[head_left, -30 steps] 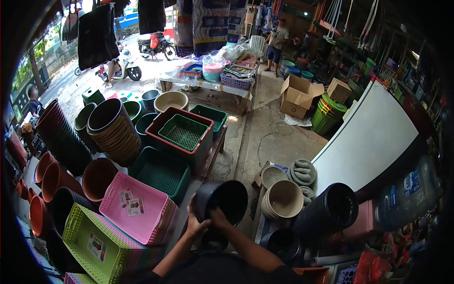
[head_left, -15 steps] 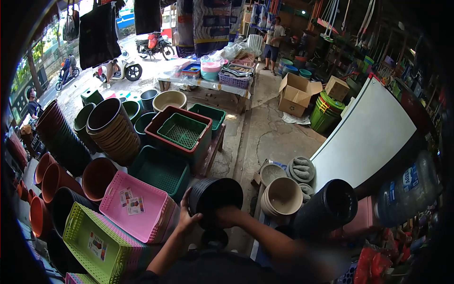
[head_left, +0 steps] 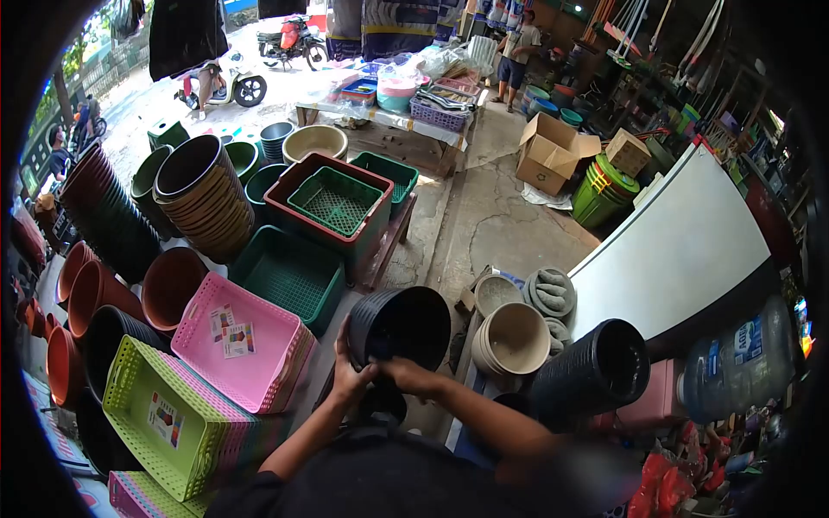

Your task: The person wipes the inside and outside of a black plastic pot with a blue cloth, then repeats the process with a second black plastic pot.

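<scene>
Head view: both hands hold a stack of black plastic pots (head_left: 399,326), tipped so its open mouth faces up and away from the person. The left hand (head_left: 350,377) grips the stack's lower left wall with the fingers wrapped up over the ribbed side; the right hand (head_left: 406,375) clasps the bottom edge, fingers curled closed round it. Compared with a second ago, the stack sits a little higher and more toward 12 o'clock, and the two hands have drawn together beneath it until they nearly touch; half a second ago the right hand lay flatter across the front. That suggests the grip is being reset under the base while the stack is carried, not put down.

At 9 o'clock from the hands lies a pink basket (head_left: 246,344) with two paper labels inside, their print too small to read. At 8 o'clock is a lime-green basket (head_left: 168,419) with a similar label, also unreadable. At 3 o'clock stands a stack of beige pots (head_left: 514,338), and beyond it another black pot stack (head_left: 596,369) lying on its side. Farther toward 3 o'clock, a large water bottle (head_left: 734,367) carries a blue label with white letters, only partly legible. At 11 o'clock is a green crate (head_left: 335,200) nested in a red one.
</scene>
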The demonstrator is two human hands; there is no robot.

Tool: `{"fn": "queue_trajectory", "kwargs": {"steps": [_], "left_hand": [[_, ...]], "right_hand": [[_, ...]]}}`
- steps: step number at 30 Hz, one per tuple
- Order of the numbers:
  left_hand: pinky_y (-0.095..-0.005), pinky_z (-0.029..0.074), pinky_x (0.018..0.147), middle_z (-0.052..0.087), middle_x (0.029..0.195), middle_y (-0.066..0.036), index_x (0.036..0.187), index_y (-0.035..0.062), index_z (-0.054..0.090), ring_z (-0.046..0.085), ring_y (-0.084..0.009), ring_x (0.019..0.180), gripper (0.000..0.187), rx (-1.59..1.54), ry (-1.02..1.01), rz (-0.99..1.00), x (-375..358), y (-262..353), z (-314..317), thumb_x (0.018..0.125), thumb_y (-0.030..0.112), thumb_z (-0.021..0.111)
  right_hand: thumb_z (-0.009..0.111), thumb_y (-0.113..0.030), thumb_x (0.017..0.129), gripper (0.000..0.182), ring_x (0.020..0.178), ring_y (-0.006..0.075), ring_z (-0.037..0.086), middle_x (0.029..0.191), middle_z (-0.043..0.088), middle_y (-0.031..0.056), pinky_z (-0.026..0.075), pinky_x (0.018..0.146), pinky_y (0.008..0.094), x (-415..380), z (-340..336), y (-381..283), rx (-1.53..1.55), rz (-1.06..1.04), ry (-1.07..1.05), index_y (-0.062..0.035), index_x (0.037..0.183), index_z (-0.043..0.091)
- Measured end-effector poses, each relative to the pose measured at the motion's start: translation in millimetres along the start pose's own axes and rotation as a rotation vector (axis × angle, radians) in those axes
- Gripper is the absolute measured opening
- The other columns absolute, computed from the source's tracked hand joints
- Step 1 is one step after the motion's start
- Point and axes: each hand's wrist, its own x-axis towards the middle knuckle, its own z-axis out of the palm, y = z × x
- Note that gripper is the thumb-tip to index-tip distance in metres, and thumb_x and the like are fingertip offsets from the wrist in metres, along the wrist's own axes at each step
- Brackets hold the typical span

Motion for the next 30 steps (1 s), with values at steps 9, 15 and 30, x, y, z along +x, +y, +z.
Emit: {"fn": "queue_trajectory", "kwargs": {"steps": [9, 15, 30], "left_hand": [[-0.0416, 0.027, 0.112, 0.027, 0.147, -0.015, 0.151, 0.0137, 0.01, 0.031, -0.0278, 0.135, 0.121, -0.223, 0.108, -0.059, 5.0, 11.1, -14.8, 0.062, 0.059, 0.078], [-0.0411, 0.033, 0.107, 0.035, 0.144, -0.014, 0.15, 0.0121, 0.018, 0.038, -0.0273, 0.131, 0.116, -0.11, -0.048, -0.214, 3.5, 36.9, -22.8, 0.062, 0.058, 0.077], [-0.0533, 0.044, 0.095, 0.055, 0.124, -0.011, 0.131, 0.0131, 0.048, 0.055, -0.0273, 0.112, 0.079, -0.489, 0.198, -0.676, -11.8, 11.0, -33.0, 0.075, 0.069, 0.056]], "right_hand": [[0.046, -0.038, 0.098, 0.049, 0.122, 0.0278, 0.05, 0.127, 0.055, 0.0207, 0.035, 0.106, 0.0353, -19.0, 16.5, -34.3, 0.475, 0.044, 0.124, 0.0023, 0.123, 0.054], [0.054, -0.025, 0.081, 0.056, 0.129, 0.0251, 0.044, 0.137, 0.051, 0.0119, 0.018, 0.115, 0.0459, -31.5, -56.1, -25.6, -1.492, -0.116, -0.131, -0.0026, 0.132, 0.05], [0.064, -0.03, 0.073, 0.075, 0.131, 0.0329, 0.042, 0.142, 0.041, 0.0229, 0.024, 0.11, 0.0471, -48.3, 3.7, -52.0, -0.938, -0.4, 0.013, 0.0036, 0.136, 0.041]]}}
